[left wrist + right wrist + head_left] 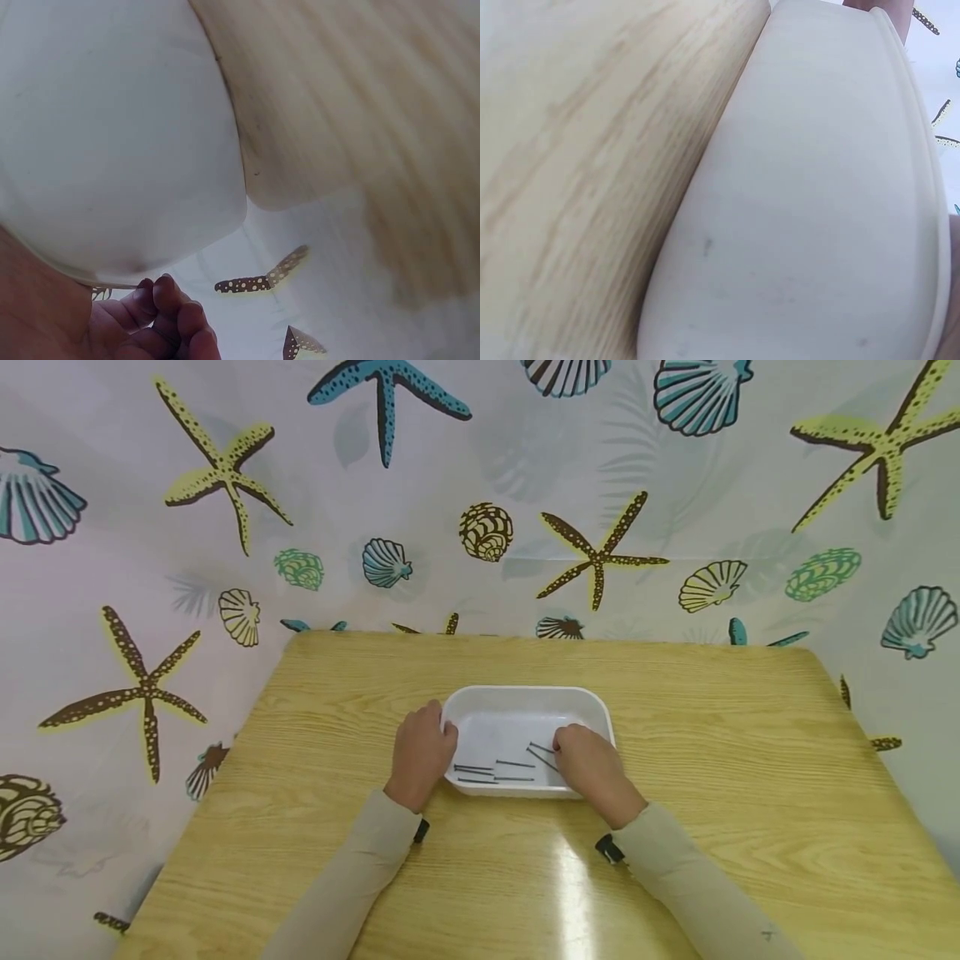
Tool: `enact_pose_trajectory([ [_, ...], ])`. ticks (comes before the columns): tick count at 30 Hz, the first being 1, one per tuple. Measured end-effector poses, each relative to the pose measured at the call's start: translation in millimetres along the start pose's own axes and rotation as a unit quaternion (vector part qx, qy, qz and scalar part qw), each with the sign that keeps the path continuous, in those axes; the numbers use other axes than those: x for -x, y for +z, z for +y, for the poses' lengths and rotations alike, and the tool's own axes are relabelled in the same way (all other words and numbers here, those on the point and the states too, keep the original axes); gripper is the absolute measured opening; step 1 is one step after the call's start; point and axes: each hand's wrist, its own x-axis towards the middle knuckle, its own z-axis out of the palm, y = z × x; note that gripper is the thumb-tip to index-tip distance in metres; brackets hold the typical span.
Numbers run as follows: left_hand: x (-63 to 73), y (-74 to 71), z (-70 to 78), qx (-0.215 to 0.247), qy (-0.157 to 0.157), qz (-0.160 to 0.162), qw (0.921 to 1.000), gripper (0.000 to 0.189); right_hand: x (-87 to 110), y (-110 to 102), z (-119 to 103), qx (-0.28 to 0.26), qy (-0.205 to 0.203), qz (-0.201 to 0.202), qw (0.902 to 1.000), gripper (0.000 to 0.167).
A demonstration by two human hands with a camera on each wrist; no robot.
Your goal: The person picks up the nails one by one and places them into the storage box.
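Note:
A white oblong tray [480, 735] sits on the table, with several thin dark nails [514, 764] lying along its near side. At the tray's left end, my left hand [422, 756] grips the rim, thumb over the top and fingers outside; its curled fingers [187, 319] show beside the rim in the left wrist view. My right hand [592, 768] reaches over the near right corner into the tray. Its curled fingers pinch the end of one nail [542, 747], whose tip they hide. A second nail slants just below it. The tray's outer wall [802, 180] fills much of the right wrist view.
The wood-grained table [712, 827] extends around the tray on all sides. A pale cloth [450, 468] printed with starfish and shells stands behind the table and along its sides. Dark straps [610, 849] show at both sleeve cuffs.

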Motion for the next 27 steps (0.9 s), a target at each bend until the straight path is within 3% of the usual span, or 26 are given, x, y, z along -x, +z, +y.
enact_pose_trajectory([
  [17, 1.4, -1.2, 1.3, 0.004, 0.001, 0.011, 0.9999, 0.016, 0.8, -0.3, -0.5, -0.003, -0.001, 0.007, 1.0, 0.008],
  [22, 2.0, -2.0, 0.2, 0.004, 0.01, 0.022, 0.9997, 0.014, 1.1, 1.4, -2.1, -0.016, -0.013, 0.034, 0.9992, 0.009],
  [27, 2.5, -2.9, 0.0, 0.005, 0.011, 0.027, 0.9996, 0.014, 2.5, 3.1, -1.2, -0.026, -0.052, 0.092, 0.9941, 0.012],
])
